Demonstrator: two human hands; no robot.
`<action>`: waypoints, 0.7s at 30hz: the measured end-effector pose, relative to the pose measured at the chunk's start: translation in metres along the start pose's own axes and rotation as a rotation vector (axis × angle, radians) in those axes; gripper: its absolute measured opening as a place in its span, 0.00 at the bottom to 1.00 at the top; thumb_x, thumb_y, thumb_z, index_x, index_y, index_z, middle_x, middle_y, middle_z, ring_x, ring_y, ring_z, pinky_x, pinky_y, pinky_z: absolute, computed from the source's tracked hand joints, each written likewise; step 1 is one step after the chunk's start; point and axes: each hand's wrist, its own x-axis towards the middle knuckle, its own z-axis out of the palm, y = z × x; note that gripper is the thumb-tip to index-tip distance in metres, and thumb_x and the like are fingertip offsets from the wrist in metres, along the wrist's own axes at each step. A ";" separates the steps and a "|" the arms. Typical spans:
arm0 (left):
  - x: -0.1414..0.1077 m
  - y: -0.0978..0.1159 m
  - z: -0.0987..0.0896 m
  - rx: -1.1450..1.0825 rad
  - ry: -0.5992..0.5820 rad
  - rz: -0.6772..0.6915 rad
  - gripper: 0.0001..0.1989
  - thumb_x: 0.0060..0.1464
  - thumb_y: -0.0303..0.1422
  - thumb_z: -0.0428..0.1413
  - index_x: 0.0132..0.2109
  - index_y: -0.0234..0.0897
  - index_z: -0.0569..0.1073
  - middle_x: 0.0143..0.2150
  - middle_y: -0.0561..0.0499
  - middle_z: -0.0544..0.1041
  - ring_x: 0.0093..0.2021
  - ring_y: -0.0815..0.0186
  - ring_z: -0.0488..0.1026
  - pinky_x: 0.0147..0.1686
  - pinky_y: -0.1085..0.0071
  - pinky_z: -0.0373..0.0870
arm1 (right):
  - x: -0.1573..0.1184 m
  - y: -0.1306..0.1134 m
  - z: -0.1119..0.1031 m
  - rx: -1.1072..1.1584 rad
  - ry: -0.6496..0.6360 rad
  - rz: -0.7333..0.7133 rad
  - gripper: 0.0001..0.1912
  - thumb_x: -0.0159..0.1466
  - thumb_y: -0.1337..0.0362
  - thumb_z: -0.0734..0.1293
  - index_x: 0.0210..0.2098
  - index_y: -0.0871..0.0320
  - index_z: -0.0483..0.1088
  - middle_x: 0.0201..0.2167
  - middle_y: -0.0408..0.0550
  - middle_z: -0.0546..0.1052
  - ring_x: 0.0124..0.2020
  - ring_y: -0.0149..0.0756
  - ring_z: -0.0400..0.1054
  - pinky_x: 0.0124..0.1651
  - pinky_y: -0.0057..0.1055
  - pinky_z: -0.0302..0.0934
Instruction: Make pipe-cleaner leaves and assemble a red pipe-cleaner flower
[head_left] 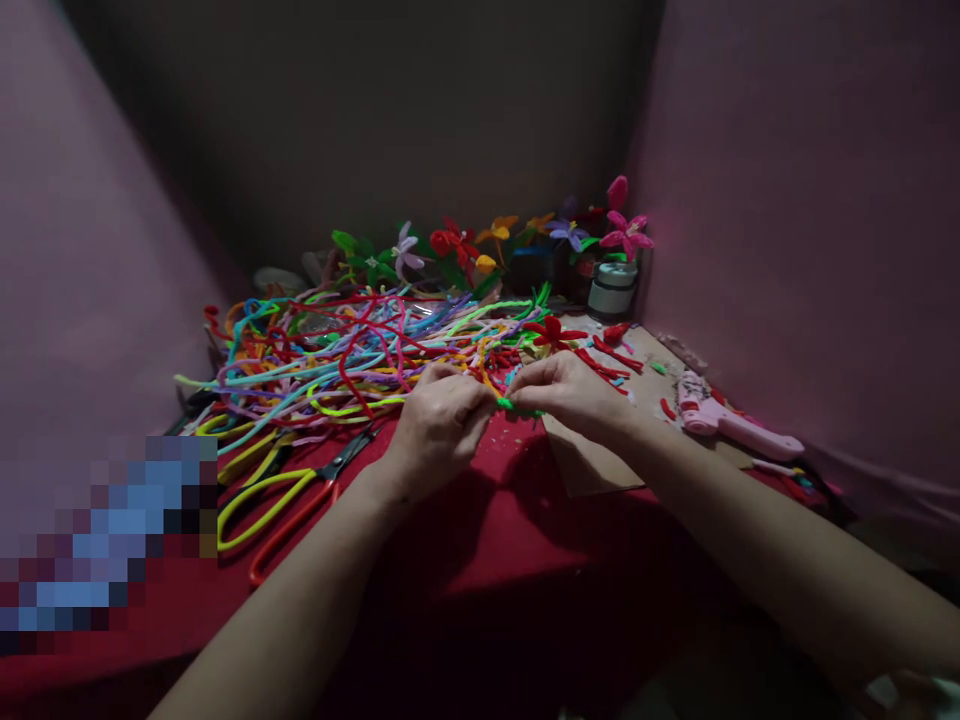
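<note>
A short green pipe cleaner stretches between my two hands above the red cloth. My left hand is closed, its thumb and finger pinched at the left end, where a bit of orange also shows. From the other side my right hand pinches the green piece, which runs on below its fingers. Just beyond the hands lies a red pipe-cleaner flower. A big heap of colourful pipe cleaners spreads behind and left of my left hand.
Scissors with yellow and red handles lie left of my left forearm. A pink tool, perhaps a glue gun, rests at right. Brown cardboard lies under my right hand. Finished flowers and a white jar stand at the back.
</note>
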 end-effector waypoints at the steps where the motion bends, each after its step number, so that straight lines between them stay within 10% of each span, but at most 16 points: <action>1: 0.000 0.000 -0.001 -0.040 0.001 -0.038 0.07 0.52 0.27 0.49 0.28 0.35 0.70 0.23 0.53 0.71 0.26 0.71 0.64 0.40 0.69 0.61 | -0.003 -0.004 0.000 -0.148 -0.001 -0.057 0.08 0.50 0.70 0.60 0.16 0.62 0.66 0.14 0.40 0.61 0.19 0.24 0.51 0.24 0.25 0.45; 7: 0.001 -0.001 -0.005 -0.113 -0.028 -0.166 0.05 0.50 0.27 0.52 0.28 0.35 0.71 0.25 0.52 0.73 0.30 0.68 0.66 0.37 0.70 0.61 | -0.010 -0.013 0.007 -0.636 0.119 -0.259 0.11 0.54 0.67 0.61 0.16 0.61 0.64 0.16 0.42 0.62 0.20 0.25 0.51 0.27 0.28 0.43; 13: 0.001 -0.006 -0.003 -0.073 -0.157 -0.039 0.08 0.52 0.27 0.48 0.28 0.35 0.70 0.24 0.53 0.72 0.26 0.70 0.65 0.41 0.68 0.58 | -0.003 0.004 0.007 -0.119 -0.140 0.023 0.11 0.55 0.65 0.60 0.18 0.62 0.64 0.15 0.42 0.65 0.18 0.25 0.57 0.23 0.25 0.48; 21: -0.003 -0.026 0.003 0.087 -0.334 0.058 0.11 0.53 0.28 0.46 0.25 0.36 0.68 0.21 0.55 0.70 0.23 0.71 0.63 0.41 0.68 0.57 | 0.013 0.012 0.018 -0.193 -0.173 0.018 0.09 0.53 0.67 0.62 0.19 0.62 0.69 0.15 0.43 0.68 0.17 0.25 0.58 0.23 0.24 0.51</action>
